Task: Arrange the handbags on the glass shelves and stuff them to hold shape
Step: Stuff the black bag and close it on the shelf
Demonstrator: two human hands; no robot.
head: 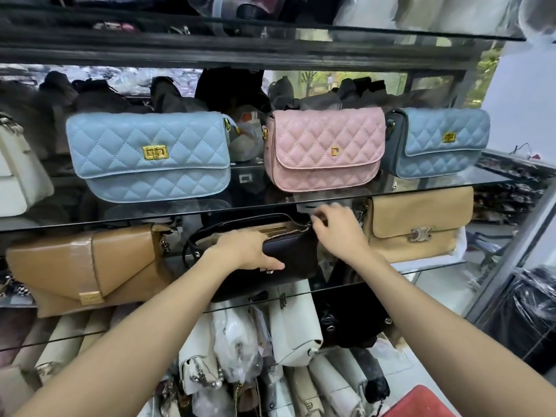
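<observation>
Hands first: the left hand [246, 251] lies over the front of the black handbag [288, 254] at the centre of the frame, fingers curled over its top edge and thumb down on the front near the small clasp, so it grips the bag. The right hand [337, 227] is at the right end of the open zip, fingertips pressed together as if they pinch the zip pull; the pull itself is too small to see, so I cannot tell for sure.

The risk, I think, is at the shelf edge. The bag stands on the lower glass shelf [433, 270] and its base comes close to the front edge. A hard pull on the zip could drag it forward and off. The zip may also catch the lining or the filling, since the mouth gapes. The upper glass shelf [451, 183] is just above the right hand, so knuckles may knock it.

The bag is dark and smooth, with a pale tan inside visible through the open top. It stands upright between the brown envelope bag [87, 266] at the left and the beige flap bag [418, 224] at the right.
</observation>
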